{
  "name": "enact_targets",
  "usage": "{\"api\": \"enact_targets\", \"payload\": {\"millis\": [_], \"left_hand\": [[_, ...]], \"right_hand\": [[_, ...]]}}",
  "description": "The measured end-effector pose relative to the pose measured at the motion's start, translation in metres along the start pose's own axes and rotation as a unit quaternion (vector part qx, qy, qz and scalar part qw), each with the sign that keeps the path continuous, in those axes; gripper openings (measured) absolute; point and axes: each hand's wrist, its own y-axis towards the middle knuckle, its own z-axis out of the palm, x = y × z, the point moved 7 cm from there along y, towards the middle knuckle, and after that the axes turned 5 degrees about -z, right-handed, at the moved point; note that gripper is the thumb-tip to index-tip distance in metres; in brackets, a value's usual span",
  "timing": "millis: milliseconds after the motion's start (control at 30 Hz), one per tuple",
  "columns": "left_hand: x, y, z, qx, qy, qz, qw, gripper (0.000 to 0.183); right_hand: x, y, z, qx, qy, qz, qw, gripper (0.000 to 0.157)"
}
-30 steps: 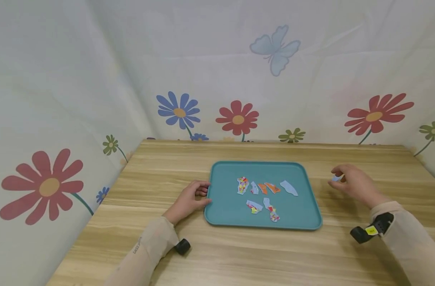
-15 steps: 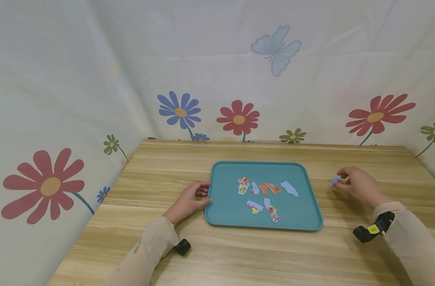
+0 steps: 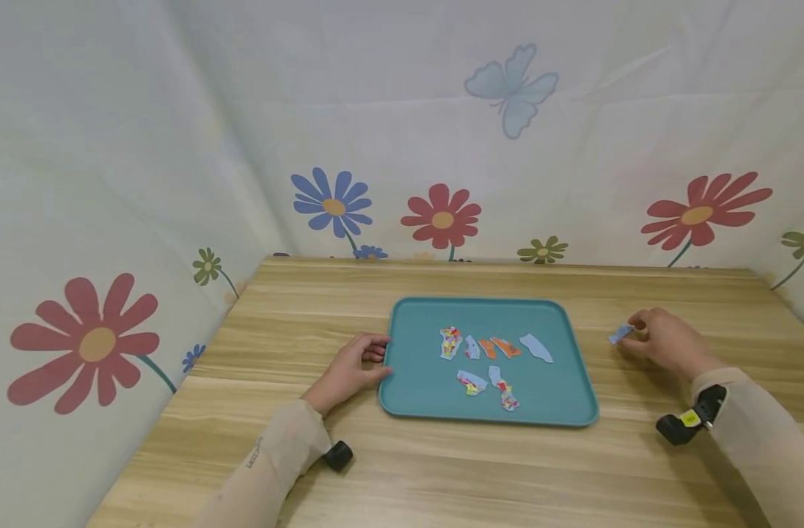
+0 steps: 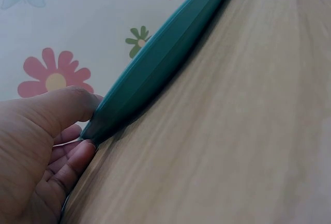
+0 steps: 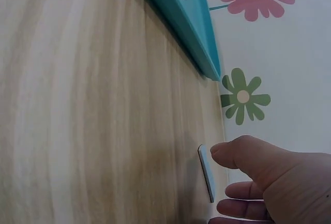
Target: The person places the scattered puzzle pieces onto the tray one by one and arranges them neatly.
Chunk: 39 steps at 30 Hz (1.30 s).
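Observation:
My left hand (image 3: 349, 372) holds the left rim of a teal tray (image 3: 415, 400); in the left wrist view its thumb (image 4: 77, 105) lies at the rim and the curled fingers sit against the tray's outer side. Several flat, jagged shard-like pieces lie in the tray: multicoloured, orange and pale blue ones. Right of the tray, my right hand (image 3: 669, 343) has thumb and fingertips at a small pale-blue shard (image 3: 620, 335), low over the table. Edge-on in the right wrist view, that shard (image 5: 206, 173) shows some thickness, the thumb tip right at one end.
Tray and hands are on a wood-grain table (image 3: 481, 469). Behind and to the left hangs a pale cloth (image 3: 375, 110) printed with flowers and a butterfly. Each wrist carries a small black camera, such as the right one (image 3: 678, 429).
The pale-blue shard, mostly covered by my right fingers before, now shows more beyond the fingertips. The right hand has shifted slightly right. My left hand and the tray have stayed put.

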Motion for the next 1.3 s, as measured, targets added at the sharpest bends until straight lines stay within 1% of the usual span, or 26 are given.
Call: {"api": "enact_targets", "payload": {"millis": [67, 100, 433, 700, 833, 1067, 1300], "left_hand": [[0.0014, 0.0007, -0.0002, 0.000, 0.001, 0.001, 1.0000, 0.051], [0.0065, 0.0025, 0.0004, -0.001, 0.000, 0.000, 1.0000, 0.052], [0.0080, 0.0036, 0.0009, 0.002, -0.003, -0.015, 0.9999, 0.053], [0.0072, 0.0038, 0.0015, -0.001, -0.005, 0.000, 1.0000, 0.052], [0.0083, 0.0036, 0.0019, -0.001, -0.005, 0.000, 1.0000, 0.052], [0.0095, 0.0038, 0.0027, -0.002, -0.003, 0.010, 0.9999, 0.052], [0.0098, 0.0042, 0.0014, 0.000, -0.003, 0.011, 0.9999, 0.052]], "right_hand": [[-0.0004, -0.0003, 0.0008, 0.001, 0.001, 0.004, 1.000, 0.056], [-0.0004, -0.0005, 0.0012, 0.001, 0.001, 0.007, 1.000, 0.057], [-0.0020, 0.0024, 0.0057, 0.001, -0.008, 0.028, 1.000, 0.063], [-0.0040, 0.0048, 0.0064, 0.001, -0.007, 0.033, 0.999, 0.062], [-0.0043, 0.0050, 0.0064, 0.001, -0.002, 0.031, 1.000, 0.061], [-0.0057, 0.0049, 0.0084, 0.002, 0.009, 0.042, 0.999, 0.062], [-0.0068, 0.0030, 0.0054, -0.006, 0.016, 0.044, 0.999, 0.063]]}}
